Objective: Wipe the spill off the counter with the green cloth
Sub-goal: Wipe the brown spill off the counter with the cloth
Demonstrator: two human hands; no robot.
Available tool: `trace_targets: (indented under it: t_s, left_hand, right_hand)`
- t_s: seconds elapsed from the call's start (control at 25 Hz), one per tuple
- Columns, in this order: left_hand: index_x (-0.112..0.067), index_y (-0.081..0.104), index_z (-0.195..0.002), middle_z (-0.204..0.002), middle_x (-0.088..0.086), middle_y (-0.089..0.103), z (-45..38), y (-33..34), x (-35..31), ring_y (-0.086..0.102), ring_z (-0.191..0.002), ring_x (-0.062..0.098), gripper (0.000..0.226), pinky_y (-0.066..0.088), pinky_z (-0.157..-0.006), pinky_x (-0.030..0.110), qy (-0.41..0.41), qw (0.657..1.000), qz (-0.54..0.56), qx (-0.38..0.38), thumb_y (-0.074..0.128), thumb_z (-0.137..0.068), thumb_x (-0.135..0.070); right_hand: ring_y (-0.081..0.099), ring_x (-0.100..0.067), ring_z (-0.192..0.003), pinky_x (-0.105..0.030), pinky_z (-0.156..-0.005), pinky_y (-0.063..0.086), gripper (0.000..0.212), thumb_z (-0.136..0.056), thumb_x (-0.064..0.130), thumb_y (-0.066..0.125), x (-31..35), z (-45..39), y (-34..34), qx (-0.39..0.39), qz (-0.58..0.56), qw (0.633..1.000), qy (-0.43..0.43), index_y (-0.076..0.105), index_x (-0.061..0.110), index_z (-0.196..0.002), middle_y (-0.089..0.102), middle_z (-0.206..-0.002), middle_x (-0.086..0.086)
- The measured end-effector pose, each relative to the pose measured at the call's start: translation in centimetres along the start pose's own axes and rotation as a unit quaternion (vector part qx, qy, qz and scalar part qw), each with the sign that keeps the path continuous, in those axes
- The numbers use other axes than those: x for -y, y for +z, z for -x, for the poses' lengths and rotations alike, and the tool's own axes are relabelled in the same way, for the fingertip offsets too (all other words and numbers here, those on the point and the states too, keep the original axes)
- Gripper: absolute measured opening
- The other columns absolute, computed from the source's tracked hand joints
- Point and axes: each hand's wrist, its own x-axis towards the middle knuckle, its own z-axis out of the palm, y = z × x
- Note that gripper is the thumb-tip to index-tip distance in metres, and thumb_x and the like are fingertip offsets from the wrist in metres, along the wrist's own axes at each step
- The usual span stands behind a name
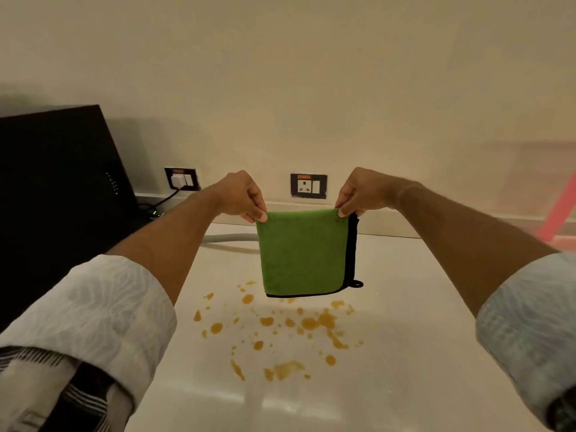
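Observation:
A folded green cloth (304, 254) with black edging hangs in the air above the white counter (405, 307). My left hand (240, 196) pinches its top left corner and my right hand (358, 193) pinches its top right corner. Below and in front of the cloth, an orange-brown spill (308, 322) lies scattered in several drops and smears across the counter. The cloth's lower edge hides a little of the spill's far side.
A large black appliance (56, 188) stands at the left. Two wall sockets sit above the counter's back edge: a left socket (181, 179) with a plug and cable, and a right socket (308, 186). A pink object (558, 213) leans at the far right.

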Motion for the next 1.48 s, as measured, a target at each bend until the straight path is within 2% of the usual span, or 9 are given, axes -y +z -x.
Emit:
trace_targets:
  t_s: [0.28,0.52,0.8,1.0,1.08,1.16,1.28,1.4,1.48]
  left_hand:
    - [-0.014,0.075,-0.068,-0.066,0.004,0.074,-0.1,-6.2,10.0,0.071,-0.055,0.006,0.014,0.052,-0.05,0.011,0.015,0.999,-0.038,-0.014,0.087,-0.066,-0.007]
    - [-0.011,0.076,-0.075,-0.066,0.001,0.071,-0.3,-7.9,16.4,0.063,-0.058,0.005,0.014,0.049,-0.054,0.015,0.054,0.986,-0.127,-0.089,0.088,-0.067,-0.014]
    - [-0.016,0.076,-0.072,-0.066,-0.005,0.069,5.3,-2.5,21.6,0.065,-0.063,0.008,0.013,0.05,-0.057,0.016,0.006,0.984,-0.171,0.045,0.088,-0.066,-0.014]
    - [-0.01,0.078,-0.077,-0.072,0.002,0.074,11.2,2.9,24.4,0.063,-0.064,0.007,0.014,0.049,-0.064,0.016,-0.006,0.973,-0.196,0.125,0.086,-0.066,-0.009]
    - [-0.009,0.079,-0.079,-0.08,0.007,0.077,13.2,4.7,25.2,0.066,-0.07,0.011,0.012,0.053,-0.069,0.019,0.002,0.971,-0.204,0.128,0.077,-0.07,-0.001]
    - [-0.009,0.078,-0.079,-0.082,0.008,0.077,14.6,5.8,26.1,0.07,-0.079,0.019,0.017,0.057,-0.075,0.03,0.001,0.974,-0.194,0.114,0.064,-0.073,-0.001]
    - [-0.011,0.073,-0.088,-0.094,0.008,0.074,15.6,6.2,27.4,0.068,-0.089,0.027,0.02,0.057,-0.079,0.037,-0.013,0.982,-0.183,0.038,0.058,-0.075,-0.016]
    - [-0.011,0.056,-0.128,-0.13,0.012,0.057,14.7,6.8,29.0,0.052,-0.119,0.03,0.044,0.045,-0.098,0.041,-0.03,0.978,-0.206,-0.007,0.057,-0.087,-0.026]
    - [-0.01,0.034,-0.147,-0.152,0.016,0.037,13.6,7.4,30.2,0.035,-0.138,0.032,0.059,0.033,-0.111,0.042,-0.04,0.973,-0.228,-0.007,0.049,-0.093,-0.029]
  right_hand:
    - [0.064,0.002,-0.054,-0.006,-0.047,0.045,0.008,-0.077,0.008,0.079,7.8,-6.2,7.4,-0.045,0.042,0.998,-0.003,0.078,0.013,-0.083,0.07,-0.07,0.009]
    - [0.068,-0.016,-0.077,-0.025,-0.076,0.055,0.016,-0.079,0.002,0.072,11.2,-8.9,13.7,-0.14,0.054,0.988,-0.03,0.078,0.006,-0.093,0.071,-0.078,-0.002]
    - [0.065,-0.005,-0.057,-0.014,-0.052,0.05,0.007,-0.071,0.013,0.083,10.6,-5.7,21.4,0.062,0.077,0.994,0.039,0.078,0.016,-0.076,0.067,-0.057,0.016]
    - [0.065,-0.007,-0.056,-0.016,-0.048,0.051,0.009,-0.068,0.015,0.082,9.9,-1.1,27.4,0.148,0.098,0.983,0.046,0.077,0.013,-0.075,0.073,-0.065,0.007]
    - [0.067,-0.017,-0.068,-0.026,-0.06,0.053,0.017,-0.07,0.015,0.079,9.9,0.2,29.6,0.178,0.143,0.973,0.031,0.075,0.005,-0.083,0.076,-0.081,-0.006]
    - [0.062,-0.022,-0.068,-0.029,-0.06,0.049,0.017,-0.076,0.022,0.076,10.3,0.7,30.8,0.204,0.166,0.963,0.06,0.067,0.008,-0.075,0.07,-0.078,-0.006]
    - [0.057,-0.023,-0.075,-0.03,-0.064,0.044,0.029,-0.085,0.038,0.063,11.3,0.9,31.4,0.145,0.164,0.974,0.062,0.058,0.016,-0.067,0.058,-0.072,-0.001]
    - [0.059,-0.029,-0.11,-0.04,-0.089,0.051,0.04,-0.086,0.045,0.057,12.2,0.6,33.9,0.033,0.119,0.991,0.041,0.069,0.014,-0.108,0.068,-0.112,-0.009]
    - [0.048,-0.033,-0.126,-0.048,-0.103,0.044,0.061,-0.088,0.053,0.052,12.8,-0.2,36.6,0.012,0.128,0.991,0.044,0.054,0.013,-0.134,0.056,-0.135,-0.016]
